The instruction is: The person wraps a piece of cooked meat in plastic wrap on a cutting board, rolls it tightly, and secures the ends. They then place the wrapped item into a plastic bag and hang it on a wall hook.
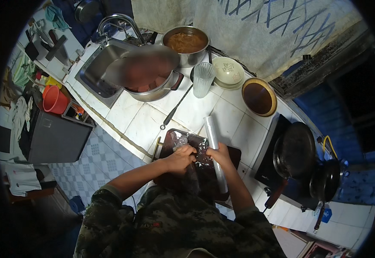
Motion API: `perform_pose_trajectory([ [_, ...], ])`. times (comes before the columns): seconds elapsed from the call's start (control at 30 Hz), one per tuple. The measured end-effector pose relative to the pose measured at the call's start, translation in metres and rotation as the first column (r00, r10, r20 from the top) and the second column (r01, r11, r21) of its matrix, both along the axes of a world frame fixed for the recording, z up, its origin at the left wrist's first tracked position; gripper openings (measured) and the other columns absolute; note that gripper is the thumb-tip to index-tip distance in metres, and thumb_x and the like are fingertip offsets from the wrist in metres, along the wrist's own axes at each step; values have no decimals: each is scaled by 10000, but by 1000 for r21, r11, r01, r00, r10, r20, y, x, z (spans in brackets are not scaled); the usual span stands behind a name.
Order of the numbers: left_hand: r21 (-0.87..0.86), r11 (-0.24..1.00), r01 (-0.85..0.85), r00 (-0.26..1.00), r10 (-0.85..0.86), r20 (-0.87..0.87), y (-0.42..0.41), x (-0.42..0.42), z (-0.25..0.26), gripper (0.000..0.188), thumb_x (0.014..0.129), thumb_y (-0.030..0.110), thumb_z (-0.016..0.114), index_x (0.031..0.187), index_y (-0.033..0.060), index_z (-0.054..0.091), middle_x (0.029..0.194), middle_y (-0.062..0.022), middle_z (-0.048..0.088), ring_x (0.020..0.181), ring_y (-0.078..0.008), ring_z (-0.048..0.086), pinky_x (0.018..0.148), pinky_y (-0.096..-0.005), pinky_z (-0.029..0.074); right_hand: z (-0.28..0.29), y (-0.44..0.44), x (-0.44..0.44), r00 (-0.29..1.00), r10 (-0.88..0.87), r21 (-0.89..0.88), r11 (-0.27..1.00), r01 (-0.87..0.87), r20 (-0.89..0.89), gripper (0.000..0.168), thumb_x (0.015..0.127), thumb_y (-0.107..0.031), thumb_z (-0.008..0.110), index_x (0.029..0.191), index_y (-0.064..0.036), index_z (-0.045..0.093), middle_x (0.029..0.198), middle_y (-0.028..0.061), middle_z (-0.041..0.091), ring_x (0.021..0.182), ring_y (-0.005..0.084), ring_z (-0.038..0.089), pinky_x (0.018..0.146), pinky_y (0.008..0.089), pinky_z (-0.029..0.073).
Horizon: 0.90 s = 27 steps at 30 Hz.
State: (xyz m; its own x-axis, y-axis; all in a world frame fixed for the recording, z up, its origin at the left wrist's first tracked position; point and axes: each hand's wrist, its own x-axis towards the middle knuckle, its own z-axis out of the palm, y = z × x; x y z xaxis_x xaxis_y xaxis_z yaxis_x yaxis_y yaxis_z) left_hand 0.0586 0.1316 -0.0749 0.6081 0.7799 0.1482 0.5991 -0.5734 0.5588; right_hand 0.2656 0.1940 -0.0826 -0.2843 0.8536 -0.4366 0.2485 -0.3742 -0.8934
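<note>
My right hand (219,153) is closed around a long roll of clear plastic film (211,130), which lies lengthwise over the right part of a dark red tray or board (234,154). Film stretches leftward from the roll across the dark surface. At the bunched left end of the film (178,139) is my left hand (181,158), its fingers curled on the plastic. The undersides of both hands are hidden. A long-handled utensil (169,117) lies on the white tiles just beyond the tray.
A steel pot of reddish pieces (150,96) stands beside the sink (100,67). Behind are another filled pot (190,59), a ribbed glass (203,80), pale green bowls (228,72) and a bowl of dark liquid (258,96). Black pans (295,150) rest on the stove (268,167) at right.
</note>
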Motion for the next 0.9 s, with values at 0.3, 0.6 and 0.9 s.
perform_pose_trajectory([
  [0.3,27,603,-797,604,795,56,52,92,1,500,874,133,500,1344,0,397,1336,-183,436,1154,-326,432,994,-438,322,-26,-36,7,981,-76,295,947,127,-181,482,659,11,647,1121,-26,513,911,12,568,808,112,549,715,259,466],
  [0.6,119,684,-719,691,722,25,59,124,-37,159,881,188,506,790,62,539,729,-117,600,804,-264,578,922,-419,403,-20,-24,36,994,-90,342,934,105,-59,556,608,-64,674,1142,-25,527,948,47,585,864,163,568,803,313,466],
  [0.9,227,696,-681,679,716,-163,63,138,-69,128,769,211,528,700,107,500,571,-55,599,538,-228,587,614,-360,426,23,-23,16,979,-204,444,877,183,-1,472,646,-27,588,1113,9,533,856,49,596,791,185,592,735,274,465],
])
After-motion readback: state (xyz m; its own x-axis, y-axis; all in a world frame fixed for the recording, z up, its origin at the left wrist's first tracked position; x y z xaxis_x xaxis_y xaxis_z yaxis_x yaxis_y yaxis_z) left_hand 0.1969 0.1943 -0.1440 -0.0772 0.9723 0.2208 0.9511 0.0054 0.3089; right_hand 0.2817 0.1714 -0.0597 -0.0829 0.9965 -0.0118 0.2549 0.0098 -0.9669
